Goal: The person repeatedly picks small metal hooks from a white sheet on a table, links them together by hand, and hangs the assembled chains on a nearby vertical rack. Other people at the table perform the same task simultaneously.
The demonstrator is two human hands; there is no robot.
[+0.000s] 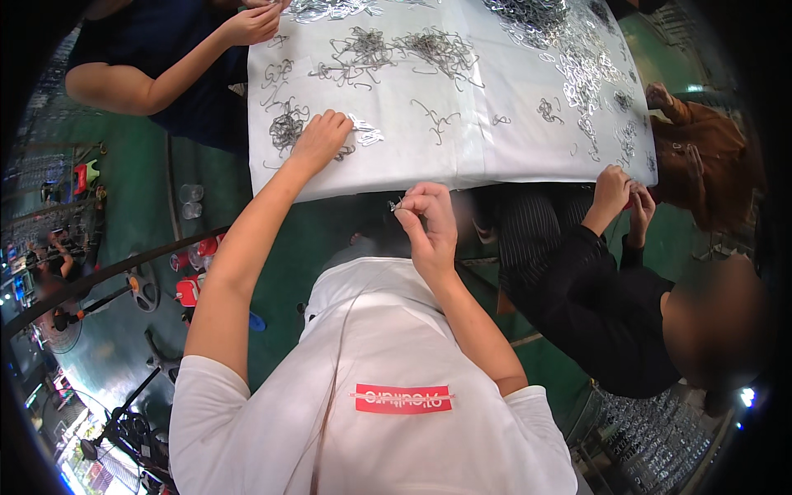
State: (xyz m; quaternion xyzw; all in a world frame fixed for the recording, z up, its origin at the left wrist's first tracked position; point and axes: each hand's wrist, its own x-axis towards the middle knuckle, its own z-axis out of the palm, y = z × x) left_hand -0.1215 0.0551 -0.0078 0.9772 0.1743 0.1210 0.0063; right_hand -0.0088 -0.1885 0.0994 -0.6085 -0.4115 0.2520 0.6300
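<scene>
My right hand (431, 227) is in front of the table's near edge, thumb and fingers pinched on a small bent metal wire piece (394, 205). Its exact kind is too small to tell. Over the near left of the table, my left hand (323, 139) has its fingers bent down and drawn together at the tabletop; what they grip is hidden. Beside that hand lies a tangled pile of dark wire hooks (287, 125). Several pale, shiny oval links (368, 130) lie just right of its fingertips.
The white-covered table (396, 169) bears larger heaps of wire hooks (437, 49) and shiny links (582, 78) farther off. A co-worker's hands (623, 198) are at the right edge, another person's hand (252, 26) at the far left. A fan (144, 285) stands at left.
</scene>
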